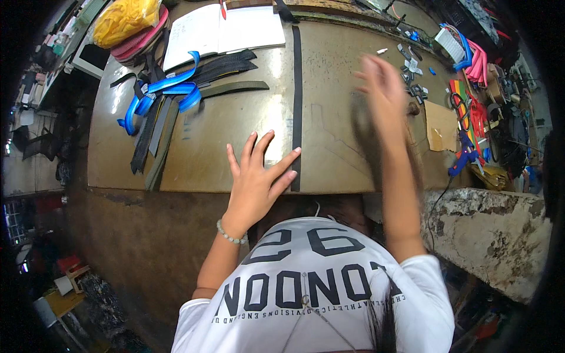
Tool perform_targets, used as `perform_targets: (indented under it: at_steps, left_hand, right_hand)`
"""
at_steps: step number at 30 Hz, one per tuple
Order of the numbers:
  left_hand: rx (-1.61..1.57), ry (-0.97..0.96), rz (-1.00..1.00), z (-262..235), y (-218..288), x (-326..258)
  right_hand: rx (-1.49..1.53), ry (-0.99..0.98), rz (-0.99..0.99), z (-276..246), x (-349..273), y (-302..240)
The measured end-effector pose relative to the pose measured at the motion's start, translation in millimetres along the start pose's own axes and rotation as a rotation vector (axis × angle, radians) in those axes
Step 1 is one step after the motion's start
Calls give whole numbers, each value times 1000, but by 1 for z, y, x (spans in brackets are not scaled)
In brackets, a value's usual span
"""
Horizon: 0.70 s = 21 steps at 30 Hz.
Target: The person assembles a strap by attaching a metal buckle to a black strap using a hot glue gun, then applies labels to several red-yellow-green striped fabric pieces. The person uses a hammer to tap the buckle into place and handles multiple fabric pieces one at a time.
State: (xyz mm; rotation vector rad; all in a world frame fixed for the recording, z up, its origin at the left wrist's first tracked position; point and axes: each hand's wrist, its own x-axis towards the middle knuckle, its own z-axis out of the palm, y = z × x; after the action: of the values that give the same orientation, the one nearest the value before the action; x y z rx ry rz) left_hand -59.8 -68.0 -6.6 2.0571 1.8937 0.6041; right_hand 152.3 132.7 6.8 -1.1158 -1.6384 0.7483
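Note:
A long black webbing strap (297, 88) runs straight across the table from its far side to the near edge. My left hand (253, 170) lies on the tabletop with its fingers spread; the index finger and thumb touch the strap's near end. To the right of the strap, my right hand (384, 88) is up and blurred by motion. Its fingers look stretched out and apart, and nothing shows in them. Small metal and plastic pieces (412, 65) lie beyond it.
Blue straps (170, 88) and dark webbing pieces (156, 132) lie at the left. Behind them are an open notebook (241, 29) and a yellow plastic bag (126, 23). A cardboard piece (441, 126) and colourful straps (462, 100) lie at the right.

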Motion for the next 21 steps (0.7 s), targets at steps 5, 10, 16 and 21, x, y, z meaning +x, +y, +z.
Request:
perform_targets:
  at_steps: [5,10,16,21]
  left_hand:
    - [0,82,53,-5,-15,10]
    - [26,8,135,-3,-18,17]
    - [59,23,148,-1,-15,14]
    - [46,31,138,0,-18,13]
  right_hand:
    - [-505,1102,88,-201,-115,37]
    - [-360,585,197,-283,-136,126]
    - [-751,374,379,-267,-59,82]
    - [-195,110,284,-155,-44,-18]
